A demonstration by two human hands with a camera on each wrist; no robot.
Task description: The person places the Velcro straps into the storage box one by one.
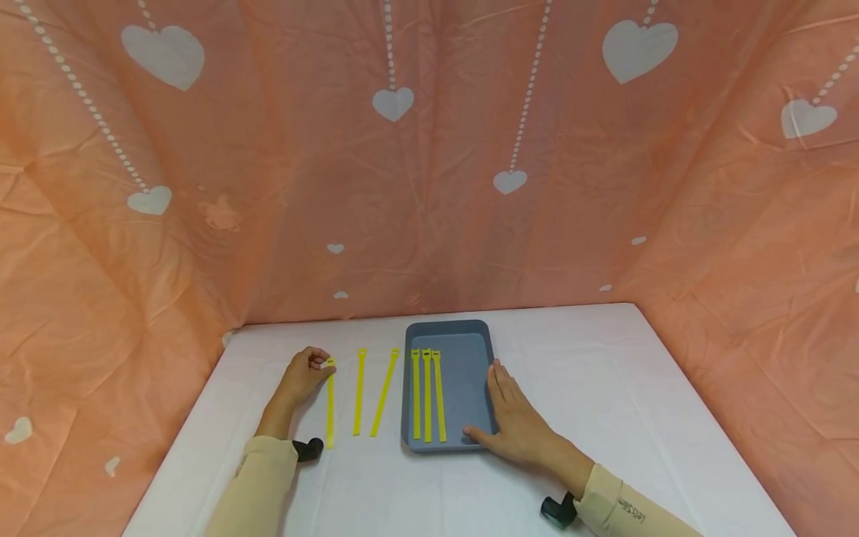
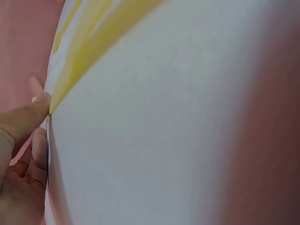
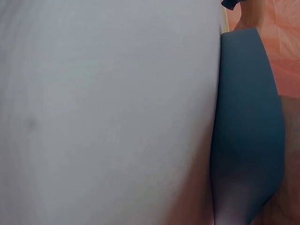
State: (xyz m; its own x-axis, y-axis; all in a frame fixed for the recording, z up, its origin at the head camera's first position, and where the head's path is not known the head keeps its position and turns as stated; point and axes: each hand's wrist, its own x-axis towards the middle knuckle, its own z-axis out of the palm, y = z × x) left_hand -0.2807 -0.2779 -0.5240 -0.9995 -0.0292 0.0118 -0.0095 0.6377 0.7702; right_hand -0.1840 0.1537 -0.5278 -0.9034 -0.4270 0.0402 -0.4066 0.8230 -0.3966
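At the head end of the leftmost yellow cable tie [image 1: 330, 410], my left hand [image 1: 305, 377] pinches it between thumb and fingers. The left wrist view shows this cable tie [image 2: 101, 44] blurred, running away from the thumb [image 2: 30, 117]. To its right on the table lie a second cable tie [image 1: 359, 395] and a third, slanted cable tie [image 1: 385, 395]. Three more, such as this cable tie [image 1: 427, 395], lie side by side in the left part of a blue-grey tray [image 1: 466, 373]. My right hand [image 1: 520, 425] rests on the tray's right edge, fingers straight, thumb over the rim.
A white cloth covers the table [image 1: 604, 373]. Behind and at both sides hangs an orange curtain [image 1: 443, 246] with pale hearts. A black wrist camera [image 1: 309, 450] sits by the left cuff and a second black camera [image 1: 558, 512] by the right.
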